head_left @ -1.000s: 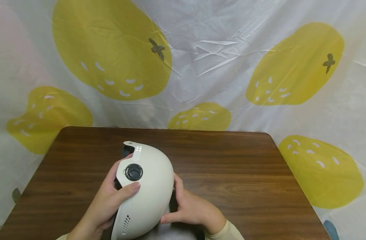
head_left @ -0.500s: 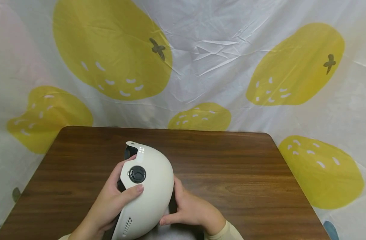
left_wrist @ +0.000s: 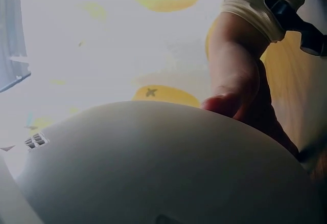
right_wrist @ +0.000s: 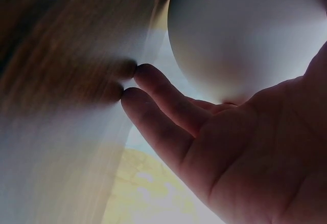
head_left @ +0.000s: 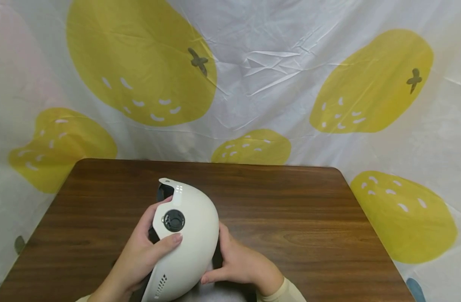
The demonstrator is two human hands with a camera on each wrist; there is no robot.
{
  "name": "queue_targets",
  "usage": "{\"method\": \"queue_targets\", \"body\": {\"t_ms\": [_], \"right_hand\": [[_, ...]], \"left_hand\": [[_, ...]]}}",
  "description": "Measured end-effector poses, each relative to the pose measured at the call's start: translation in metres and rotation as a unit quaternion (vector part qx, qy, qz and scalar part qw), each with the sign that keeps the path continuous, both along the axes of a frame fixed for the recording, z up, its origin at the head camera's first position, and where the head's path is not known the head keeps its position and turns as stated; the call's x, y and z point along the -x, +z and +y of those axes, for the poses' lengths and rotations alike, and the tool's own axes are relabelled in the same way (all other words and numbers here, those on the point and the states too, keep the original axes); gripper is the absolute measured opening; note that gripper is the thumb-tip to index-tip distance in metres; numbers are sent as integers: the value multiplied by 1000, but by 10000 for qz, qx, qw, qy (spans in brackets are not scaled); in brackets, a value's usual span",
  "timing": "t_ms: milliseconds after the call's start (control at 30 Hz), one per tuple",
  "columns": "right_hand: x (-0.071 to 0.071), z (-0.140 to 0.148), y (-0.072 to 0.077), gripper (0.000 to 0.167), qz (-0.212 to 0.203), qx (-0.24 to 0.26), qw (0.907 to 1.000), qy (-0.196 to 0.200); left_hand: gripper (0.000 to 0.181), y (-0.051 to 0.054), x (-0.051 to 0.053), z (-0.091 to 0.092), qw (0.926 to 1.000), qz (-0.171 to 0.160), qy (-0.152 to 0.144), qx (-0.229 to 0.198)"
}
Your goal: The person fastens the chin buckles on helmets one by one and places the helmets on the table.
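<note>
A cream-white helmet point(head_left: 194, 247) stands on its side over the table, with a black round dial point(head_left: 174, 220) and a dark visor part point(head_left: 164, 192) at its far end. My left hand point(head_left: 140, 251) grips its left rim, thumb on the shell below the dial, other fingers mostly hidden. At the opposite side, my right hand point(head_left: 245, 264) touches the curved shell point(left_wrist: 153, 157) with spread fingers. In the right wrist view, two nearly straight fingers of this hand point(right_wrist: 230, 142) meet the tabletop beside the helmet point(right_wrist: 240, 35).
The brown wooden table point(head_left: 291, 209) reaches back to a hanging white cloth point(head_left: 260, 92) printed with yellow fruit. A greyish surface point(head_left: 217, 292) shows below the helmet, between the forearms, at the near edge.
The helmet's visor end has shifted slightly right and turned a little, together with my left hand. My right hand has stayed nearly in place.
</note>
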State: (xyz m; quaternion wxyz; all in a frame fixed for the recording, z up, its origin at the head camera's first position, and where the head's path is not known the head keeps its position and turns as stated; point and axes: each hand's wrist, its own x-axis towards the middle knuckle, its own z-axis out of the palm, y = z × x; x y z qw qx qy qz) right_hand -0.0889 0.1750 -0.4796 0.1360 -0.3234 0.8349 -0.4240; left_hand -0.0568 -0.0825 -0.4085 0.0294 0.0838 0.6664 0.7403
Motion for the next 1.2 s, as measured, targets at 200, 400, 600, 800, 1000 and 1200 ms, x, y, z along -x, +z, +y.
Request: {"method": "queue_targets", "body": {"t_ms": [200, 400, 600, 800, 1000, 1200], "right_hand": [[0, -1, -1, 140, 143, -35, 9999, 61], [1, -1, 0, 140, 185, 10, 9997, 156], [1, -1, -1, 138, 383, 16, 9991, 203], [0, -1, -2, 133, 499, -39, 9986, 187], [-1, 0, -2, 131, 485, -74, 9987, 166], [0, -1, -2, 131, 523, -72, 9985, 123]], "left_hand": [[73, -1, -1, 1, 9997, 160, 30, 176], [75, 0, -1, 2, 9993, 198, -39, 319], [75, 1, -1, 2, 9983, 253, -89, 520], [77, 0, -1, 2, 9972, 278, -177, 673], [77, 0, -2, 2, 9958, 392, -202, 805], [77, 0, -4, 3, 9951, 375, -246, 877]]}}
